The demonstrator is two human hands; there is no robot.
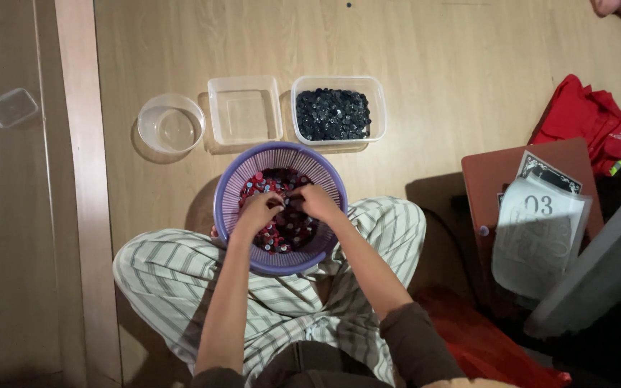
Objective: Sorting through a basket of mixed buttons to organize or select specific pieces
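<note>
Wooden floor (425,57); buttons (289,230) under both hands (289,205).

Lilac basket, red and dark pieces

Under the hands (289,205), a lilac slatted basket (228,194) holds red and dark buttons (289,230); beyond them, a clear tub (376,97) of black buttons (332,113); below, cream green-striped trousers (159,269).

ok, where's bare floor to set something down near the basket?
Bare wood beyond the clear containers, and left of the round bowl up to the pale strip. Also between the dark-button tub and the red cloth. Crowded: purple basket holding both hands; clipboard and papers to the right.
</note>
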